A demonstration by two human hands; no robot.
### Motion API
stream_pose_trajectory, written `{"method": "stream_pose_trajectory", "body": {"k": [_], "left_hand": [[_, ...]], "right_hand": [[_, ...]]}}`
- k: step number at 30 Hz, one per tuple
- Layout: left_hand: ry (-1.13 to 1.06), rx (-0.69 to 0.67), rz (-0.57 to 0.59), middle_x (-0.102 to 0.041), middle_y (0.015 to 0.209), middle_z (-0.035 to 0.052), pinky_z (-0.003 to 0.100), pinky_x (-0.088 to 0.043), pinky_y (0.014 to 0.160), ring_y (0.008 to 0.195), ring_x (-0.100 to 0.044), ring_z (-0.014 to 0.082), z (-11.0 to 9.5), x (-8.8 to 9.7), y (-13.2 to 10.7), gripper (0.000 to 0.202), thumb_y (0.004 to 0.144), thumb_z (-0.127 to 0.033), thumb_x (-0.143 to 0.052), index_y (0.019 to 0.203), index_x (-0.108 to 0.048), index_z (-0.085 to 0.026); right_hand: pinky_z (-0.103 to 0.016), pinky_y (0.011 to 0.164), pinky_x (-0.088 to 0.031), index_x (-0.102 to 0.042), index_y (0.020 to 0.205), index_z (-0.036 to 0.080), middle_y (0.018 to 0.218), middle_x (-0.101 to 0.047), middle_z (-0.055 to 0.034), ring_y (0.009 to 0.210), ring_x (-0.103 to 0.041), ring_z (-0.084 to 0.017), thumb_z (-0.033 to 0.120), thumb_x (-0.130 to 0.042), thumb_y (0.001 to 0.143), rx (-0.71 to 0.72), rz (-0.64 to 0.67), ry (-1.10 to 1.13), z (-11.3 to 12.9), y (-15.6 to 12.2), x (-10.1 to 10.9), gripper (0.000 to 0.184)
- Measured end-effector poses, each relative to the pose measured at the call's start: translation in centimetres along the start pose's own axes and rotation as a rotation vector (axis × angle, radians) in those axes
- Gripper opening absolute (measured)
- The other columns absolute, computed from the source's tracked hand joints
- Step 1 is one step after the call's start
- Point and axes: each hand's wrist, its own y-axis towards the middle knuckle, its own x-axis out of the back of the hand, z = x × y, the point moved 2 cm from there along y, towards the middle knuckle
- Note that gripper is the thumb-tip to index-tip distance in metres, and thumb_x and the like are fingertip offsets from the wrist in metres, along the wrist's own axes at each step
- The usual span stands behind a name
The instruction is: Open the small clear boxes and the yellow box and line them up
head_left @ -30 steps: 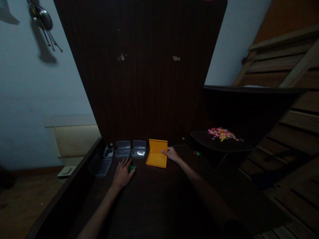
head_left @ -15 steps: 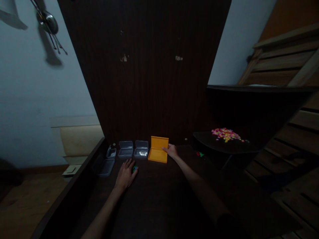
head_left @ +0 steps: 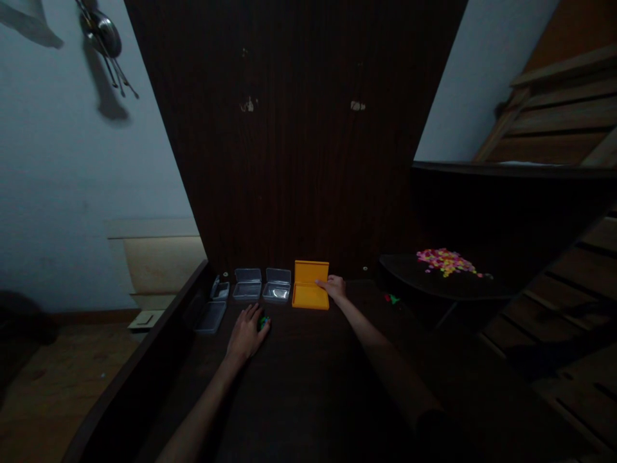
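My right hand (head_left: 336, 287) holds a yellow plastic box (head_left: 311, 297) by its right side, the thumb inside the lid area. The box stands with its lid raised, and nothing shows inside it. Palm down on the dark tabletop, my left hand (head_left: 246, 330) rests with its thumb apart from the fingers. A small cluster of green and blue pieces (head_left: 263, 321) lies between that thumb and the fingers, partly hidden by them. Two clear lidded boxes, a middle one (head_left: 247, 290) and a right one (head_left: 276, 292), stand open between my hands and the back panel.
Further left are a small clear box (head_left: 220, 290) and a larger clear case (head_left: 211, 317). Many pink and yellow pieces (head_left: 447, 262) are heaped on a corner shelf (head_left: 405, 271) to the right. Red and green pieces (head_left: 393, 299) lie below it. A raised edge (head_left: 144, 350) borders the left.
The yellow box has turned slightly and now sits squarer to the back panel, my right hand still on it. The whole view has shifted a little; my left hand stays by the pieces.
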Motion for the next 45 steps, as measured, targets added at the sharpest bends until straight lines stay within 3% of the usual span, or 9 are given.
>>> {"method": "stream_pose_trajectory", "body": {"k": [10, 15, 20, 21, 25, 28, 33, 40, 45], "left_hand": [[-0.041, -0.008, -0.011, -0.054, 0.136, 0.0156, 0.050, -0.036, 0.111, 0.131, -0.047, 0.0315, 0.0, 0.2, 0.0, 0.044, 0.087, -0.041, -0.048, 0.119, -0.062, -0.013], [-0.037, 0.003, -0.008, -0.055, 0.136, 0.0152, 0.048, -0.035, 0.112, 0.132, -0.046, 0.0307, 0.0, -0.1, 0.0, 0.044, 0.088, -0.041, -0.048, 0.119, -0.062, -0.013], [-0.061, -0.003, -0.036, -0.056, 0.135, 0.0146, 0.049, -0.035, 0.112, 0.130, -0.047, 0.0310, 0.0, -0.1, 0.0, 0.043, 0.087, -0.041, -0.048, 0.117, -0.063, -0.014], [-0.064, -0.002, -0.039, -0.056, 0.135, 0.0145, 0.049, -0.035, 0.112, 0.130, -0.048, 0.0311, 0.0, -0.1, 0.0, 0.042, 0.087, -0.041, -0.048, 0.117, -0.063, -0.014], [-0.077, -0.013, -0.030, -0.058, 0.132, 0.0140, 0.048, -0.038, 0.110, 0.127, -0.050, 0.0310, 0.0, 0.2, 0.0, 0.041, 0.087, -0.041, -0.048, 0.113, -0.065, -0.015], [-0.118, -0.031, -0.030, -0.062, 0.127, 0.0128, 0.045, -0.042, 0.107, 0.124, -0.053, 0.0293, 0.2, 0.4, -0.1, 0.038, 0.087, -0.040, -0.049, 0.111, -0.066, -0.016], [-0.195, -0.027, -0.056, -0.065, 0.122, 0.0099, 0.044, -0.046, 0.103, 0.121, -0.055, 0.0263, 0.7, 0.5, -0.3, 0.038, 0.086, -0.040, -0.051, 0.116, -0.062, -0.020], [-0.124, 0.008, -0.020, -0.049, 0.141, 0.0157, 0.050, -0.033, 0.112, 0.138, -0.036, 0.0316, 0.0, 0.2, 0.0, 0.053, 0.085, -0.046, -0.054, 0.127, -0.054, -0.013], [-0.080, 0.052, -0.001, -0.050, 0.140, 0.0174, 0.051, -0.031, 0.112, 0.137, -0.038, 0.0321, -0.3, 0.4, 0.2, 0.052, 0.086, -0.044, -0.053, 0.127, -0.054, -0.012]], "right_hand": [[-0.025, 0.052, -0.047, -0.056, 0.061, 0.022, 0.064, -0.069, -0.0042, 0.063, -0.066, -0.020, 0.051, -0.072, 0.055, -0.041, -0.093, -0.019, 0.6, -0.4, -0.1, 0.034], [-0.027, 0.055, -0.045, -0.054, 0.065, 0.023, 0.065, -0.064, -0.0035, 0.063, -0.062, -0.019, 0.049, -0.072, 0.059, 0.028, -0.149, -0.086, 1.3, -0.9, 0.7, 0.032], [-0.029, 0.064, -0.043, -0.057, 0.081, 0.021, 0.088, -0.061, -0.0069, 0.074, -0.058, -0.020, 0.050, -0.063, 0.072, 0.164, -0.229, -0.157, 3.1, -3.4, 1.1, 0.031], [-0.029, 0.066, -0.042, -0.058, 0.081, 0.021, 0.089, -0.060, -0.0057, 0.074, -0.057, -0.019, 0.048, -0.061, 0.075, 0.222, -0.206, -0.181, 3.8, -4.3, 0.8, 0.028], [-0.032, 0.080, -0.041, -0.064, 0.087, 0.019, 0.094, -0.062, -0.0081, 0.094, -0.055, -0.022, 0.037, -0.053, 0.088, 0.731, 0.106, -0.486, 7.7, -8.3, -2.0, 0.021], [-0.038, 0.091, -0.038, -0.066, 0.102, 0.018, 0.115, -0.061, -0.0113, 0.110, -0.050, -0.026, 0.031, -0.056, 0.087, 0.941, 0.337, -0.683, 9.9, -10.3, -4.4, 0.023], [-0.041, 0.096, -0.037, -0.066, 0.113, 0.018, 0.130, -0.057, -0.0123, 0.119, -0.047, -0.028, 0.025, -0.056, 0.085, 0.917, 0.494, -0.832, 10.8, -10.3, -6.5, 0.031], [-0.041, 0.095, -0.040, -0.070, 0.107, 0.017, 0.124, -0.062, -0.0134, 0.117, -0.052, -0.028, 0.018, -0.050, 0.085, 0.874, 0.529, -0.851, 9.9, -8.9, -7.0, 0.029], [-0.040, 0.093, -0.041, -0.070, 0.105, 0.015, 0.116, -0.065, -0.0145, 0.113, -0.055, -0.028, 0.017, -0.053, 0.084, 0.870, 0.526, -0.827, 10.2, -8.6, -7.1, 0.028]]}}
